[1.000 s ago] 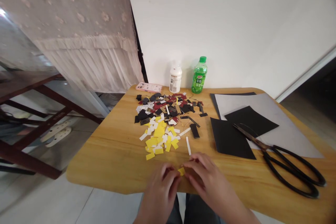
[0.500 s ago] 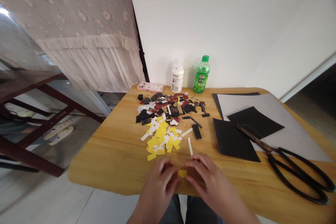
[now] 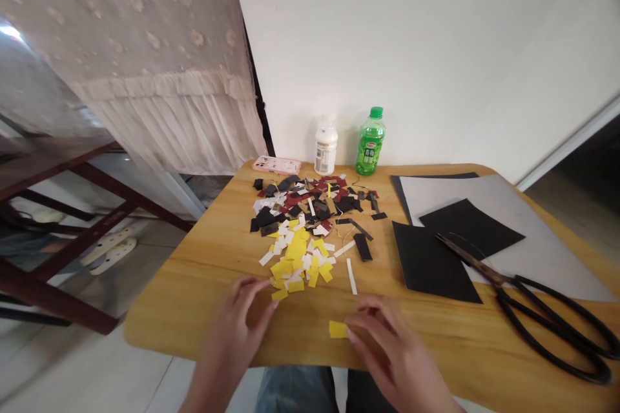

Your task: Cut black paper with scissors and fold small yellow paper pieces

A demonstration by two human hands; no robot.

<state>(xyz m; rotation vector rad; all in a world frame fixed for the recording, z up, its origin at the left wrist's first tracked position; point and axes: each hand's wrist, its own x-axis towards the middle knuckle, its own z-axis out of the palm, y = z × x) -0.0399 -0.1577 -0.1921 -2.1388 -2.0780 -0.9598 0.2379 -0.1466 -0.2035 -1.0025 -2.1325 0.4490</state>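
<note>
Between thumb and fingertips, my right hand [image 3: 387, 342] pinches a small yellow paper piece [image 3: 338, 330] near the table's front edge. My left hand [image 3: 239, 316], slightly blurred, is over the table to the left with thumb and forefinger apart. Its fingertips are at the near edge of a pile of yellow paper pieces [image 3: 296, 246], close to one yellow scrap [image 3: 279, 295]; whether they touch it I cannot tell. White scraps are mixed into this pile. A narrow white paper strip [image 3: 351, 276] lies just beyond my right hand.
Black, dark red and brown scraps [image 3: 320, 197] spread behind the yellow ones. A pink phone [image 3: 276, 164], a white bottle [image 3: 325, 150] and a green bottle [image 3: 371, 145] stand or lie at the back. Large scissors [image 3: 504, 281] rest on black sheets [image 3: 431, 264] and grey paper [image 3: 542, 226] at right.
Both hands were together on the yellow piece. My left hand has let go and moved left to the pile's near edge; my right hand still holds the piece.
</note>
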